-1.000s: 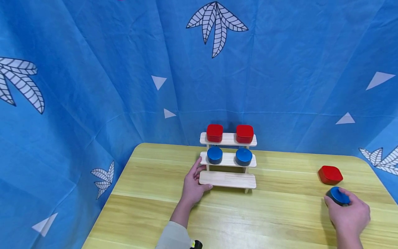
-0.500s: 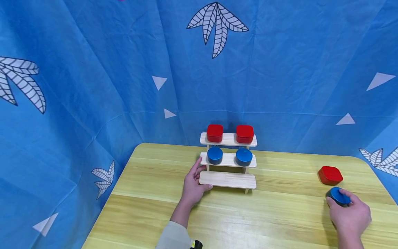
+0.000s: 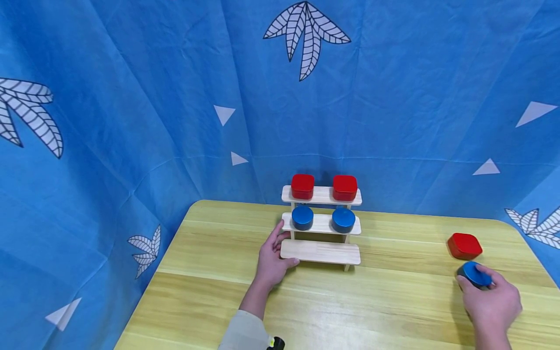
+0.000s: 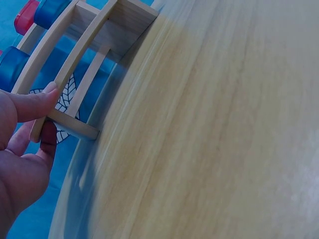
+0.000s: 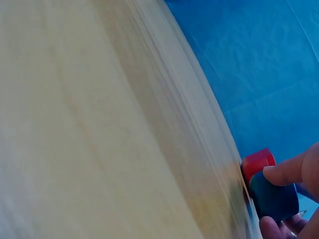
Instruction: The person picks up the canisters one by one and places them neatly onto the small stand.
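Observation:
A small three-tier wooden shelf stands toward the back of the table. Two red rounded-square tins sit on its top tier and two round blue tins on the middle one; the bottom tier is bare. My left hand pinches the left end of the bottom tier, thumb in front, as the left wrist view also shows. Far to the right, my right hand grips another round blue tin between thumb and fingers. Its underside is hidden, so I cannot tell whether it touches the table.
Just behind the gripped tin, a third red tin lies on the wooden table. A blue curtain with white leaf prints hangs along the back and left side. The table's right edge runs close to my right hand.

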A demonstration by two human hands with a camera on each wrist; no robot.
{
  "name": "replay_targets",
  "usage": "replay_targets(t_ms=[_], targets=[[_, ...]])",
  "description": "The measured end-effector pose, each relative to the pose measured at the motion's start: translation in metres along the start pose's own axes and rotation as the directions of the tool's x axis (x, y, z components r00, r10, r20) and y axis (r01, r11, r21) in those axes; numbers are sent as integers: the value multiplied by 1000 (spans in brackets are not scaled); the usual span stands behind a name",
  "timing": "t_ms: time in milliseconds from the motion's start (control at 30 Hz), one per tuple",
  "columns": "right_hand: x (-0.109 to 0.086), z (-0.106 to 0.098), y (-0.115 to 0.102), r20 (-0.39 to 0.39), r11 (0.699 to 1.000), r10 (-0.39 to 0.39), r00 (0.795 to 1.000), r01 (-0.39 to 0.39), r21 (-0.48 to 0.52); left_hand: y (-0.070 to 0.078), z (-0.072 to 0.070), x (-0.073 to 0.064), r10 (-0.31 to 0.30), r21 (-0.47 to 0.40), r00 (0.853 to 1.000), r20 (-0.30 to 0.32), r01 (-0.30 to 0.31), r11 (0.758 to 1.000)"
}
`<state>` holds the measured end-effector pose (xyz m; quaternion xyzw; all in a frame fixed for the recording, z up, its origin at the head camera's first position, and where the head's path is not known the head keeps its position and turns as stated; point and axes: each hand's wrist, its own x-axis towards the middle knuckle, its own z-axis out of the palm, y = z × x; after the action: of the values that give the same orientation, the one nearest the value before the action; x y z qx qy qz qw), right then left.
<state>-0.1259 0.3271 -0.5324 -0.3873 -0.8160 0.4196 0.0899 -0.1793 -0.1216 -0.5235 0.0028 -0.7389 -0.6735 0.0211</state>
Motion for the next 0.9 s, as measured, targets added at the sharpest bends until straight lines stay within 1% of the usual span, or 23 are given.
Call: replay_targets(t_ms=[200,333,567,900], targets=[[-4,0,-3,-13,999,-37,999,37,7,0,0,0,2,-9,1000,3,-2,1000],[-6,0,-6,-13,999,-34,999,34,7,0,0,1,7,-19,1000,8,-7,1000],[-9,0,-10,0,1000,-31,1000,31,3,0,0,1,6,-1,1000,8,-6,1000],[-16,1,-14,-19,999,-52,998,52,9,-1,-1,0,-3,-4,1000,5,3,1000]])
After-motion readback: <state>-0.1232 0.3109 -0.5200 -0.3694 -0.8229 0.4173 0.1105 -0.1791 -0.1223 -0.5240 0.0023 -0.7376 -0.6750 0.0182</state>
